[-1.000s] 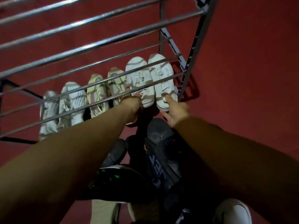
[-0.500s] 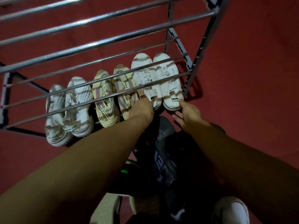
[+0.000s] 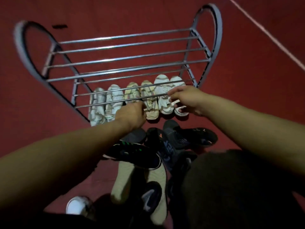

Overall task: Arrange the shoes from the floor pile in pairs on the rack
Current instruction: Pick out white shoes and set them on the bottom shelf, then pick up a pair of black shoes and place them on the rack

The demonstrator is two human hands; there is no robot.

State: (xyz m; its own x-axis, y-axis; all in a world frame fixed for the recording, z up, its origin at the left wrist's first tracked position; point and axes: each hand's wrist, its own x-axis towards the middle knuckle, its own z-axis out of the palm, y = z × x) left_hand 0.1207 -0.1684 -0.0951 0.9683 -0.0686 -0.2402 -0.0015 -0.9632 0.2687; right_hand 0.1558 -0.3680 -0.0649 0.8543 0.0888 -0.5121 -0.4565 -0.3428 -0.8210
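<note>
Step in hand: the lowest tier of the rack (image 3: 125, 60) looks filled with three light pairs, so my judgement is that this is the pause between setting that row and fetching from the floor pile (image 3: 166, 146).
Placed shoes: six pale shoes (image 3: 138, 100) sit side by side under the rack's lower front rails, toes pointing away from the person, heels at the near edge.
Left hand (image 3: 130, 115): just in front of the rack's lowest tier, over the heel of the third shoe from the left; fingers curled downward, but whether they grip anything I cannot tell.
Right hand (image 3: 184, 99): at the right end of the rack's front rail, fingers loosely spread over the two rightmost shoes, apparently grasping nothing.
Floor pile: dark shoes lie jumbled just in front of the rack, among them one with green marks (image 3: 132, 154) and one with an orange accent (image 3: 189, 138); two pale soles (image 3: 140, 184) lie upturned nearer the person.
Next move: likely pick a matching dark pair out of the pile and lift it to an upper tier, which stands bare.
Hard to make out: the dim light merges the dark shoes, so matching pairs cannot be told; a dark mass at lower right covers part of the pile; a white shoe (image 3: 77, 206) is blurred near the bottom edge.
</note>
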